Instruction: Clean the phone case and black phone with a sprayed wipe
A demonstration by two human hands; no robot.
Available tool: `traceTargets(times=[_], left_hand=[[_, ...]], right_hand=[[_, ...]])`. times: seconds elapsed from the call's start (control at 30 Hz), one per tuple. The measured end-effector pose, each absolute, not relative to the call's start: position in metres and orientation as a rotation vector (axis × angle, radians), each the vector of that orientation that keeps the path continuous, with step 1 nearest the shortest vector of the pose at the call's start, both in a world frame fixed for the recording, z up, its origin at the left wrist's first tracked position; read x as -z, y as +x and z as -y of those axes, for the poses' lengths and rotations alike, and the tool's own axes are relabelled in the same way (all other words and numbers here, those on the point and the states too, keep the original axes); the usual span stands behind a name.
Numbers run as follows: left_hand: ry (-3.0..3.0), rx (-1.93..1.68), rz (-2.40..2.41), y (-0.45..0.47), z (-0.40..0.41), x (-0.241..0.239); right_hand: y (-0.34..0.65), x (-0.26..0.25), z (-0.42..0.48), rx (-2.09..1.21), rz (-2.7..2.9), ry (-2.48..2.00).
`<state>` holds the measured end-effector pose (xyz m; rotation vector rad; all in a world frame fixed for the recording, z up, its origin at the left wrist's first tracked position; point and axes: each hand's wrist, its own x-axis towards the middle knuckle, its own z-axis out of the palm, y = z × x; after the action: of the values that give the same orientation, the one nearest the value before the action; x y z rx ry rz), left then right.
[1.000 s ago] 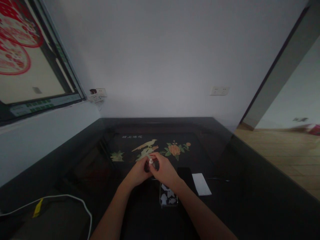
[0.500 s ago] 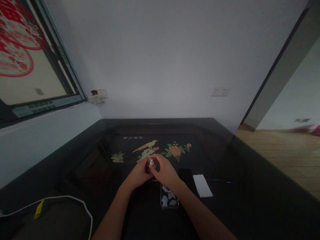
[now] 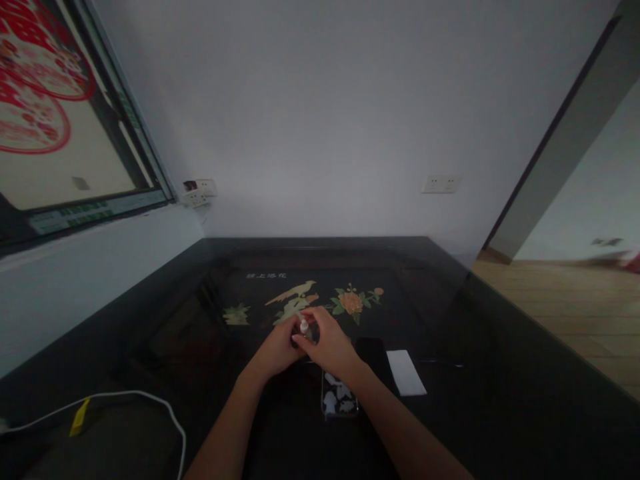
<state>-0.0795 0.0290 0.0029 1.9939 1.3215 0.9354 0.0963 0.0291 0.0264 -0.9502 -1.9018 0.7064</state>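
A small bottle with a white nozzle-like top (image 3: 304, 327) stands upright between my hands, over the middle of the dark table. My left hand (image 3: 279, 345) curls around its lower part from the left. From the other side my right hand (image 3: 331, 341) arches over, its fingers bent and its thumb against the bottle just below the white top. Most of the bottle's body is hidden by the fingers. Partly under my right forearm lies a phone case with pale patches (image 3: 340, 398).
A black phone-like slab (image 3: 371, 350) and a folded white paper (image 3: 406, 373) lie right of my right wrist. The glossy black table (image 3: 200, 413) bears a bird-and-flower picture. A white cable (image 3: 135, 393) with a yellow tag (image 3: 79, 419) crosses the left. Sockets sit on the wall behind.
My right thumb has shifted slightly lower on the bottle, so more of the white top shows. Both hands stay in the same place, and the objects on the table have not moved.
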Motion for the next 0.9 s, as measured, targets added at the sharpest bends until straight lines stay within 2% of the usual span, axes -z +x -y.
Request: traceTargets(times=[0.57,0.9], left_hand=[[1.981,-0.885,-1.373,-0.0802,-0.0278,-0.0024],[1.986,-0.918,-1.323,-0.0796,-0.0279,-0.0042]], right_hand=[[0.0966,-0.0234,-0.0336,-0.812,1.851,-1.01],[0.0947,-0.0251,-0.03,-0.758,1.864,-0.989]])
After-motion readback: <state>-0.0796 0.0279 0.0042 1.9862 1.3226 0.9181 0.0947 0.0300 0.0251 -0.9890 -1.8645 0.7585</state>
